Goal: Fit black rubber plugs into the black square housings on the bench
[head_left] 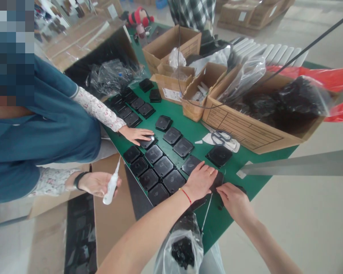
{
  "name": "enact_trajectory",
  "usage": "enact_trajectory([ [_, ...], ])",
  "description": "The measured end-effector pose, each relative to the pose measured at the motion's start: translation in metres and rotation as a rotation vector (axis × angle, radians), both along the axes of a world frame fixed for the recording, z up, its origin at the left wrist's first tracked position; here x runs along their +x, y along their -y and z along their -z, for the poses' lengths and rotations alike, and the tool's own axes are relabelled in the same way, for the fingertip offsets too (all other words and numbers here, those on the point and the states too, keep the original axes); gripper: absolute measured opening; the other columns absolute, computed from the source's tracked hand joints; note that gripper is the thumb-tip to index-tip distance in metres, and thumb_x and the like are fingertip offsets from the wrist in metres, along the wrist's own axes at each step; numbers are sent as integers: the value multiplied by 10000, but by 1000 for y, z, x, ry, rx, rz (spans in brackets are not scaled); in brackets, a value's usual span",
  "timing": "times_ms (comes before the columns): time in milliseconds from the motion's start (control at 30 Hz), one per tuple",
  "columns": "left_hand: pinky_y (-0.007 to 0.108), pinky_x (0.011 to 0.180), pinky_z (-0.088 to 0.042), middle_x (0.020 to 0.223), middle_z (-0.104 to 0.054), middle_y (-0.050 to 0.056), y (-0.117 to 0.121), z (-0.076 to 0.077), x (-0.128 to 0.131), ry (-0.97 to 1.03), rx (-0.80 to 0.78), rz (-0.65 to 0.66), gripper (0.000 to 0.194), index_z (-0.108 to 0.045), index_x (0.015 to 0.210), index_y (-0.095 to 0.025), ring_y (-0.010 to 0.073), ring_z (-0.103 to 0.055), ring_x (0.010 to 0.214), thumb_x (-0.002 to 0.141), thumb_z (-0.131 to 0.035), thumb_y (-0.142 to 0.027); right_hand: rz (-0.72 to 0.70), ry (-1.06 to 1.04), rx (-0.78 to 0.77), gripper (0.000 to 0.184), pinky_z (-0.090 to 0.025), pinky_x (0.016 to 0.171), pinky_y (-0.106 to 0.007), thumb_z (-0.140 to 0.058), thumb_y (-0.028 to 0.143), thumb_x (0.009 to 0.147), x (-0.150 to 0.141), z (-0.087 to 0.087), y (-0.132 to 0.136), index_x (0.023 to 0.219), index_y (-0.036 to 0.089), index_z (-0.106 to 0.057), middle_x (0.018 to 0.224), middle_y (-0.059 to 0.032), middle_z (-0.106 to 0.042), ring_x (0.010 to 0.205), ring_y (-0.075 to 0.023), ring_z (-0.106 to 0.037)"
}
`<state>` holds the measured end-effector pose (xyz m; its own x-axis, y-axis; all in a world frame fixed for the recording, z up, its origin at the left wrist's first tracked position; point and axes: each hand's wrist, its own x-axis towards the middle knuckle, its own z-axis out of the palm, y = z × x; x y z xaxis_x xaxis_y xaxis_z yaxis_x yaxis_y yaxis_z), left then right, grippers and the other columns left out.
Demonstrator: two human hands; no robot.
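My left hand (pixel 201 178), with a red string at the wrist, lies over a black square plastic housing (pixel 219 179) near the table's front edge, fingers curled onto it. At that housing's near edge, my right hand (pixel 234 198) is closed in a pinch; whatever is between its fingertips is too small to make out. A thin metal rod (pixel 207 213) slants just below my hands. Several similar black housings (pixel 163 166) lie in rows left of my left hand. Beyond my hands rests a separate black housing (pixel 219 155).
A co-worker's hand (pixel 135 134) touches a housing; their other hand (pixel 95 183) holds a white narrow-nozzled bottle (pixel 111 188). Scissors (pixel 221 137) lie before a large cardboard box (pixel 254 131). A clear bag of black parts (pixel 198 243) hangs at the green table's (pixel 217 232) front edge.
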<state>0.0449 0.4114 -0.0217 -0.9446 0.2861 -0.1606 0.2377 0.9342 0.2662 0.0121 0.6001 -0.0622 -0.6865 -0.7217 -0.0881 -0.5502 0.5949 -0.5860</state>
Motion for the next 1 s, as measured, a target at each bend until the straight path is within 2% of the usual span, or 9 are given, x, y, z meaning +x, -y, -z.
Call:
enact_trajectory([
  [233,404,1177,-237,1284,-606,87,-4,2,3,-33,-25,-13,698,-501,1321,-144,241,-516,1181,743,-796,-400,11,104,256,247,-392,614,-263,-499,87,807,-16,-9,17,638,203,-637,715,-28,-646,661,-152,-598],
  [300,399,1175,-244,1286,-608,86,-4,2,4,-30,-23,-15,694,-506,1319,-139,239,-520,1177,744,-795,-399,13,94,262,239,-380,609,-258,-494,96,825,-15,-11,18,663,201,-635,740,-31,-645,673,-151,-596],
  [433,410,1191,-232,1268,-613,79,-4,3,4,-27,-16,-24,746,-501,1328,-117,240,-526,1159,716,-822,-400,-73,54,289,296,-369,612,-264,-425,88,868,-13,-12,18,669,192,-619,771,-54,-636,686,-155,-594],
  [567,433,1205,-211,1256,-611,78,-6,6,4,-51,-13,-51,763,-505,1323,-102,250,-520,1151,700,-838,-389,-130,51,333,287,-348,602,-270,-423,6,792,-18,-14,28,672,176,-621,740,-67,-649,661,-154,-592],
  [667,417,1212,-204,1246,-612,83,-6,9,4,-48,-5,-29,737,-506,1322,-88,242,-519,1157,719,-823,-368,-69,87,355,261,-356,600,-273,-463,20,766,-23,-16,29,659,179,-640,710,-63,-668,647,-161,-601],
  [800,405,1210,-216,1281,-597,93,-4,10,3,-41,1,-11,771,-491,1343,-81,240,-509,1182,714,-825,-375,64,227,256,180,-436,662,-277,-563,175,793,-26,-14,11,664,211,-684,739,-37,-708,701,-181,-645],
  [900,407,1210,-215,1296,-595,101,-3,10,3,-38,-5,-9,786,-490,1351,-85,244,-501,1200,709,-828,-388,152,238,159,157,-469,685,-281,-572,241,800,-26,-12,-3,712,214,-699,771,-32,-709,703,-180,-654],
  [1000,408,1210,-213,1292,-599,98,-3,10,3,-42,-5,-13,788,-493,1352,-97,241,-507,1196,705,-833,-392,110,224,170,165,-461,697,-282,-551,243,818,-22,-13,-1,732,204,-686,789,-37,-688,723,-180,-642],
])
